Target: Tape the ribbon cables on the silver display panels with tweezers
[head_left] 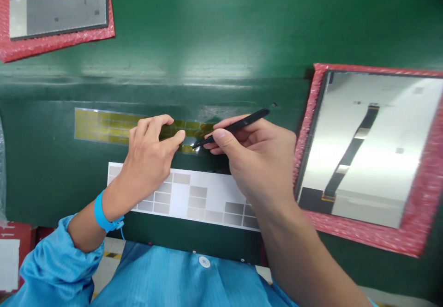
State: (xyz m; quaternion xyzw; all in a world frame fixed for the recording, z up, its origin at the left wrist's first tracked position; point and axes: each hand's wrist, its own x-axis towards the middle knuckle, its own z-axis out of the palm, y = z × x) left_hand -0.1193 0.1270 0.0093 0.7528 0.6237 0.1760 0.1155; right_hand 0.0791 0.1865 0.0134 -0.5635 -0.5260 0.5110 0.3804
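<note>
My right hand [258,157] is closed on black tweezers [235,126], their tip down on the right end of a long strip of yellow tape pieces [104,126] stuck to the green table. My left hand [150,152] rests on the same strip, with its thumb and fingers pressed down just left of the tweezers' tip. A blue wrist strap [104,214] circles my left wrist. Closer to me lies a white sheet of grey rectangular stickers [200,198], partly under both hands.
At the right lies a shiny display panel [387,127] with a dark flex cable [349,157], resting on red bubble wrap [420,214]. Another panel on red wrap [57,4] sits at the far left corner. A red box [14,247] is at the lower left edge.
</note>
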